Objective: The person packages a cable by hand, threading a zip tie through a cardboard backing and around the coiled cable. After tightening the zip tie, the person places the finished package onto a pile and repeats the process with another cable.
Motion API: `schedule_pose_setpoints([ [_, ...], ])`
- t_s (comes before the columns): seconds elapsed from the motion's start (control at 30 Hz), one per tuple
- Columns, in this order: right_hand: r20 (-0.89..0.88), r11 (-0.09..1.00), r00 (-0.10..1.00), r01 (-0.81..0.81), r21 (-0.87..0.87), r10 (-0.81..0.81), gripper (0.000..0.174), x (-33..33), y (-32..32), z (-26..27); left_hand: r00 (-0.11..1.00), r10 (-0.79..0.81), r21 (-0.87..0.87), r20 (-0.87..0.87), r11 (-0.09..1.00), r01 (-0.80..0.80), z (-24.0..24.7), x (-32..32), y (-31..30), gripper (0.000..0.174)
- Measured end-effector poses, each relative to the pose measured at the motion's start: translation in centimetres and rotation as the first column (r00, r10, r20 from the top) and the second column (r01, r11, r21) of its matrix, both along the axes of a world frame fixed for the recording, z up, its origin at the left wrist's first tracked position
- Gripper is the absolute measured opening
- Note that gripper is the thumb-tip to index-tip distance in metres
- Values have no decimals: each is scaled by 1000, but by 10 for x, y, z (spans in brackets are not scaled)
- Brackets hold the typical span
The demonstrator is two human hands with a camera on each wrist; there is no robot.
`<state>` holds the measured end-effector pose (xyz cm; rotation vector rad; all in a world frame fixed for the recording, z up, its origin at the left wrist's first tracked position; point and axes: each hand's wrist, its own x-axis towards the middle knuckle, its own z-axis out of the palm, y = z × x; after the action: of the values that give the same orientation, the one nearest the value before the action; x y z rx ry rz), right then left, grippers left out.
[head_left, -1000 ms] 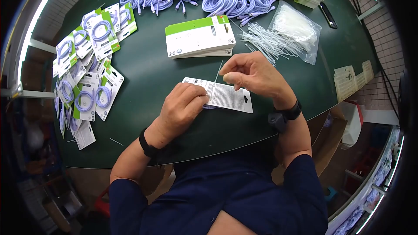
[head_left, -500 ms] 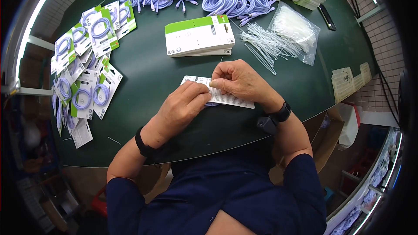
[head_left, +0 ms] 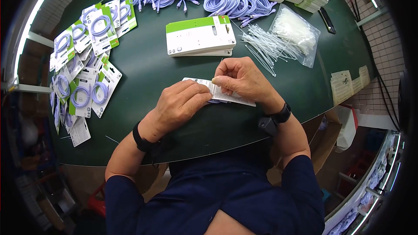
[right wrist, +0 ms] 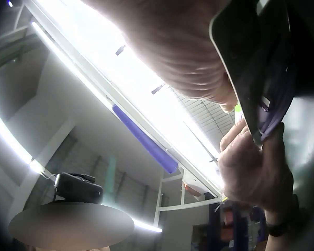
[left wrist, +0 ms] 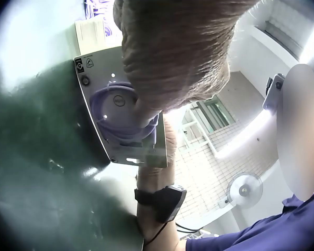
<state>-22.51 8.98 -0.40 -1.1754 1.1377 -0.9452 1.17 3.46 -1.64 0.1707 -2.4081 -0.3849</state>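
Observation:
A white printed card (head_left: pixel 237 97) is held back side up, tilted, over the green table in the head view. The left hand (head_left: pixel 180 102) grips its left part, fingers curled over it. At the card's middle, the right hand (head_left: pixel 241 80) has thumb and forefinger pinched together above the print; a thin tie tip shows just behind the fingers, though most of it is hidden. In the left wrist view a coiled lilac cable (left wrist: pixel 118 112) lies against the card's other face (left wrist: pixel 102 68), with the left hand's fingers over it. The right wrist view shows card and coil edge-on, in shadow.
Behind the hands lies a stack of cards (head_left: pixel 200 39), with a heap of lilac cables (head_left: pixel 226 0) beyond. Loose ties (head_left: pixel 265 45) and a bag of ties (head_left: pixel 296 28) are at the right. Carded cables (head_left: pixel 80 98) pile up at the left.
The right hand has come down and left from above the card, and its pinch now sits close over the card. The left hand keeps its grip, with only a slight shift.

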Motion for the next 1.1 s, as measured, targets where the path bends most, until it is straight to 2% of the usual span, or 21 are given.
schedule_pose_setpoints([
  [0.2, 88, 999, 996, -28, -22, 29, 11, -1, 1, 1, 998, -9, 27, -57, 1000, 10, 1, -4, -2, 17],
  [0.3, 40, 996, 999, -29, -90, 32, 10, -1, 2, 2, 997, 41, 136, -68, 990, -32, 2, -4, 1, 22],
  [0.6, 72, 999, 997, -36, 34, 33, 7, -3, 1, 6, 997, 21, 200, -75, 980, -5, -4, -4, 0, 29],
  [0.73, 16, 999, 1000, -21, -24, 22, 6, -3, 3, 5, 996, 30, 221, -86, 975, -10, -1, -5, -2, 29],
  [0.83, -261, 921, 965, -70, -383, -35, 7, -5, 4, 7, 996, 39, 234, -84, 972, -18, -3, -5, -2, 28],
  [1.0, -277, 939, 960, -71, -336, -26, 9, -3, 5, 4, 995, 34, 234, -96, 972, -11, -4, -5, -3, 28],
  [1.1, -288, 886, 957, -112, -449, -25, 11, -2, 3, 3, 989, 37, 222, -141, 975, -4, -10, -7, -5, 28],
])
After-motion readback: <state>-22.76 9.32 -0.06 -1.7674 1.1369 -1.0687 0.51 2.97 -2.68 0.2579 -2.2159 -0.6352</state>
